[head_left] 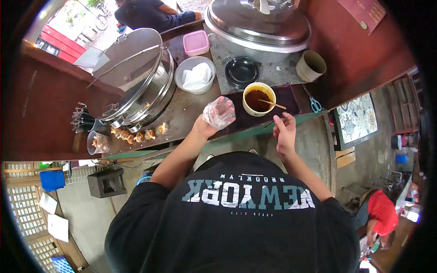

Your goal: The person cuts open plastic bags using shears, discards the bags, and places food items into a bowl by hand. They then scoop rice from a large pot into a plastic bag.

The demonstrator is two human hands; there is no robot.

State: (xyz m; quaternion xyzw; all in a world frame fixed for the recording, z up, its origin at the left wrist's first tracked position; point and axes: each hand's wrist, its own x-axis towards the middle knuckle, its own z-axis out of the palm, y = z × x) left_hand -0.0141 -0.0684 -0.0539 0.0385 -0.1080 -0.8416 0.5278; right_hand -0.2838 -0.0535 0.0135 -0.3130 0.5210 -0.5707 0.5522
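A small clear plastic bag lies over the palm of my left hand [217,114], whose fingers are curled around it; what the bag contains, if anything, is hard to make out. To the right of that hand stands a pale tub [251,110] of dark reddish-brown sauce [256,97]. A wooden stick [274,104] leans out of the sauce over the rim. Just below the stick's end is my right hand [285,135], with fingers apart and nothing held.
Behind are a white bowl [185,63] with white plastic in it, a pink-lidded box [196,43], black plates [241,72] and a large lidded pot [246,49]. Several small filled bags [149,134] line the left edge. Blue scissors [315,104] lie right. People are nearby.
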